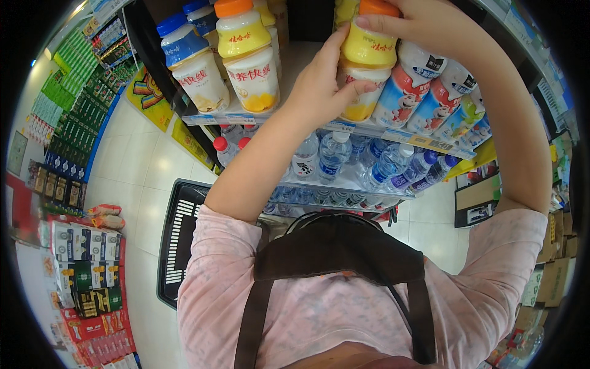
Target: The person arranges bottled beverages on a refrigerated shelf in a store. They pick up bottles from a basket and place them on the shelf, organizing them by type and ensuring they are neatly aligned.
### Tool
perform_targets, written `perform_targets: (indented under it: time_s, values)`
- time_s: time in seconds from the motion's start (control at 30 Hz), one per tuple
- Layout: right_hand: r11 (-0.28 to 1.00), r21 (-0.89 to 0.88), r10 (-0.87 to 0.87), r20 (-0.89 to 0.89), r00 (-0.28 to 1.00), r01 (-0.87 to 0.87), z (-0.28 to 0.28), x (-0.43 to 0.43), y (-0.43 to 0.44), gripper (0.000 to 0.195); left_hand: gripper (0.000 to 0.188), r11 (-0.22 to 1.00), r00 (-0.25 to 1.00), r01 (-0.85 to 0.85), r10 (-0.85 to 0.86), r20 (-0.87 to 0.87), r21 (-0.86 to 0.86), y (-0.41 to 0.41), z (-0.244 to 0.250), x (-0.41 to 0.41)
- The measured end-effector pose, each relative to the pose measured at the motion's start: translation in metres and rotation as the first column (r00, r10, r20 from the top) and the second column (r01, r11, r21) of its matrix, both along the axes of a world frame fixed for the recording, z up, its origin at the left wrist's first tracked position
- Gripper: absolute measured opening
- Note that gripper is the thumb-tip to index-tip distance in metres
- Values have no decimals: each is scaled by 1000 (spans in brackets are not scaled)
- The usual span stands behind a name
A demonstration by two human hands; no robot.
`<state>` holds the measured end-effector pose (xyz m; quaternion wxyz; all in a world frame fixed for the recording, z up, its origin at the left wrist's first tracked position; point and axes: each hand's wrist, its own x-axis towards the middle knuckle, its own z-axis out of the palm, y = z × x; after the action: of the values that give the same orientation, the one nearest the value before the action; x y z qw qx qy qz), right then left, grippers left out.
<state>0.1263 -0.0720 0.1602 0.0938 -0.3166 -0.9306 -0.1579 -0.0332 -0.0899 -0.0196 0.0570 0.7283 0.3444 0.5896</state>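
Observation:
A milk-drink bottle with an orange cap and yellow upper sleeve stands at the front edge of the upper shelf. My left hand is wrapped round its left side, thumb across the front. From the right, my right hand grips its top beside the cap, its fingers partly cut off by the picture's edge. Left of a gap stand a matching orange-capped bottle and a blue-capped one. White, red and blue drink bottles lean close on the right.
Below, shelves hold clear water bottles. A black plastic shopping basket is at my left, over the tiled floor. Stacked boxed goods line the far left. Price tags run along the shelf edge.

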Motion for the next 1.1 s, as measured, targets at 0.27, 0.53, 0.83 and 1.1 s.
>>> perform_targets:
  time_s: [0.27,0.53,0.83,1.1]
  values:
    - [1000,-1,-19,-41,999,19,-12,-1,3,59,90,999,1000,17,-16,17,-48,-1,-6,1]
    - [992,68,-102,-104,989,109,-29,5,11,59,86,983,999,-31,27,-23,-180,-19,5,4]
    - [997,80,10,-149,989,1,-27,2,5,59,68,981,968,-193,191,-164,2,-61,-14,-18]
    - [852,410,442,-226,868,-327,-48,15,-46,38,48,905,868,-405,426,-255,132,-70,-51,-16]
